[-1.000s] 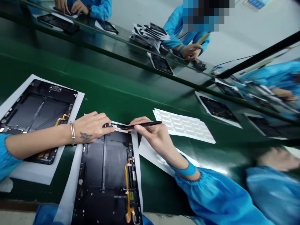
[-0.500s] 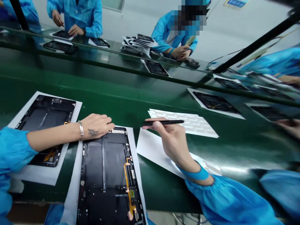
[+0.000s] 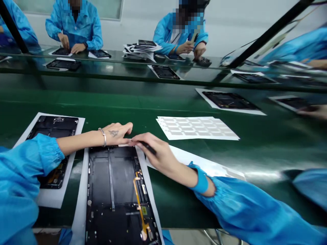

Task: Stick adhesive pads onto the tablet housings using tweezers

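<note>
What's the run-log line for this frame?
left hand: at top edge of black tablet chassis | right hand: holding black tweezers at same edge | nearby: white label sheet

Glossy green belt surface (image 3: pixel 76 100) beneath a matt black tablet casing (image 3: pixel 102 180) on smooth white paper (image 3: pixel 80 194), with a shiny orange flex cable (image 3: pixel 138 195), dark-coated tweezers (image 3: pixel 149 147), a polished metal bangle (image 3: pixel 103 136) and sheeny blue synthetic-cloth sleeves (image 3: pixel 245 209).
</note>
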`<state>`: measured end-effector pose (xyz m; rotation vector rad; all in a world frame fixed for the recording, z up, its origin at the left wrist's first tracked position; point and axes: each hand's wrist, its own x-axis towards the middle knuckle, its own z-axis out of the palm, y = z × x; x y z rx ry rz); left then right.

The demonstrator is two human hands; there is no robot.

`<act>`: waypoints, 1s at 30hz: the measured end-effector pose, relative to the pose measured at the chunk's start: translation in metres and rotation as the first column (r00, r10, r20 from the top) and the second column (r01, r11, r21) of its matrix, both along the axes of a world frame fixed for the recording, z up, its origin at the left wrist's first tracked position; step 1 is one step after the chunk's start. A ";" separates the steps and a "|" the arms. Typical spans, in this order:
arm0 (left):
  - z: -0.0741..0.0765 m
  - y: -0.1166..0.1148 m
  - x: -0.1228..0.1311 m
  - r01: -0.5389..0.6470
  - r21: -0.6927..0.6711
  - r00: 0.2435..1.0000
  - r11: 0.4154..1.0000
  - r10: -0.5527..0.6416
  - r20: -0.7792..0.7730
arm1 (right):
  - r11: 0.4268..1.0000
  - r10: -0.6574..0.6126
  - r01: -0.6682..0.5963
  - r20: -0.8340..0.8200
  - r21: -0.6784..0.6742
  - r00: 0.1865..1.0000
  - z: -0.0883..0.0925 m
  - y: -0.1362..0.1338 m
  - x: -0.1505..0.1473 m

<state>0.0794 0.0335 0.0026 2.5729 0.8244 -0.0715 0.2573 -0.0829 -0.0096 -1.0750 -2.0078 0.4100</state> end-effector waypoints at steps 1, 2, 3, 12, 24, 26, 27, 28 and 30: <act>-0.002 -0.001 -0.007 0.028 -0.045 0.998 0.999 -0.025 0.064 | 0.999 0.032 -0.035 0.095 0.031 0.995 -0.004 0.002 -0.003; -0.004 -0.002 -0.015 0.063 -0.083 0.989 0.995 -0.052 0.136 | 0.997 0.052 -0.063 0.181 0.054 0.982 -0.009 0.003 -0.004; -0.006 -0.003 -0.023 0.096 -0.104 0.976 0.990 -0.073 0.206 | 0.994 0.064 -0.085 0.256 0.073 0.965 -0.013 0.004 -0.004; -0.023 -0.010 -0.051 0.117 -0.108 0.918 0.987 -0.065 0.391 | 0.972 -0.051 -0.077 0.521 0.222 0.852 -0.023 -0.006 0.031; -0.025 -0.009 -0.048 0.105 -0.228 0.900 0.968 0.005 0.436 | 0.966 0.035 -0.132 0.395 0.222 0.918 -0.021 0.024 -0.008; -0.024 -0.011 -0.048 0.076 -0.209 0.907 0.975 0.019 0.420 | 0.969 0.052 -0.144 0.408 0.199 0.912 -0.023 0.025 -0.008; -0.023 -0.013 -0.047 0.050 -0.180 0.914 0.982 0.028 0.404 | 0.973 0.070 -0.152 0.401 0.175 0.913 -0.023 0.025 -0.008; -0.020 -0.016 -0.047 0.013 -0.136 0.924 0.991 0.040 0.380 | 0.976 0.099 -0.163 0.376 0.143 0.921 -0.022 0.024 -0.008; -0.012 -0.023 -0.048 -0.082 -0.014 0.953 0.997 0.082 0.290 | 0.982 0.164 -0.182 0.255 0.049 0.953 -0.017 0.021 -0.007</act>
